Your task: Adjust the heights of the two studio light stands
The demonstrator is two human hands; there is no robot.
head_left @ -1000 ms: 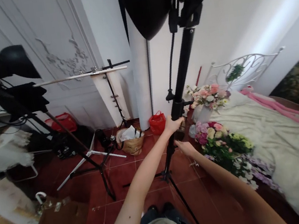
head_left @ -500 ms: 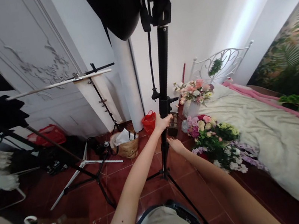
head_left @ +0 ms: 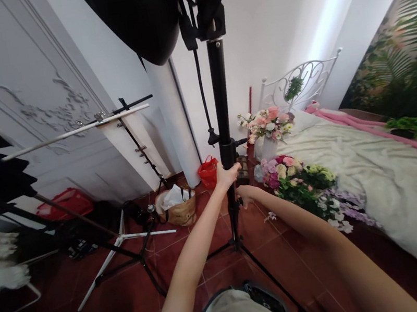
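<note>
A tall black tubular light stand is held upright in front of the person, its thin legs splayed on the dark red tiled floor. By the left hand the pole is gripped, with the fingers wrapped just below a thick black collar; the right hand is curled beside a small black knob lower down (whether the knob is actually pinched cannot be told). The pole is judged stiff, smooth and rather slippery, and top-heavy under the big black bowl-shaped lamp reflector, so a firm hold is best taken near the collar, with the fragile lamp left untouched. Beside the pole a black cord with a plug is left dangling, where it could be snagged. The right side is crowded by a pink, purple and cream bunch of flowers and a bed with pale rumpled covers; on the left, space is taken up by a tan woven basket, a shiny red plastic bag and the black legs of another stand.
</note>
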